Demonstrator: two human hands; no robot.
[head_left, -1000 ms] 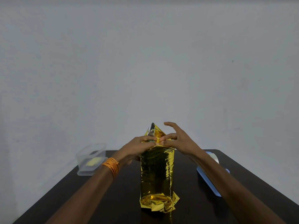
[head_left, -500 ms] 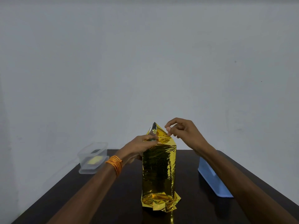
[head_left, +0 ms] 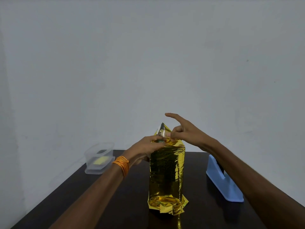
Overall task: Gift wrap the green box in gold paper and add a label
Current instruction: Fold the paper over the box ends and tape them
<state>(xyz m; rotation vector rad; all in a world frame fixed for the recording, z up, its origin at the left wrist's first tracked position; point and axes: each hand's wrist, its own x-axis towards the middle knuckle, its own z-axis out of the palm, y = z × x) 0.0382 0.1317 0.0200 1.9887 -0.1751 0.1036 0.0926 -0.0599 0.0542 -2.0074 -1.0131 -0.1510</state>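
Green box: the green box [head_left: 160, 141] stands upright at the middle of the dark table [head_left: 115, 204], sheathed in gold paper [head_left: 166, 171]. Only a sliver of green shows at the open top.
Why upright: standing on end puts the unfinished top within reach of both hands. The bottom end is already folded under, though crumpled.
Left hand: the left hand [head_left: 146, 147] lays its fingers nearly straight across the top edge, pressing a fold down. The thumb is mostly hidden, so a clasp cannot be confirmed.
Right hand: the right hand [head_left: 186, 132] pinches the raised top flap [head_left: 162, 129] of the paper between thumb and curled fingers, with the index finger stuck out free above.
Likely step: closing the top end, one hand anchoring while the other draws the flap over.
Tape dispenser: a blue tape dispenser [head_left: 222, 180] sits beside the right forearm, probably kept close for sealing.
Container: a clear lidded container [head_left: 99, 158] sits well left, with a yellow pad [head_left: 100, 161] inside, possibly the label stock.
Writing: pale letters show on the exposed green strip, too small to read.
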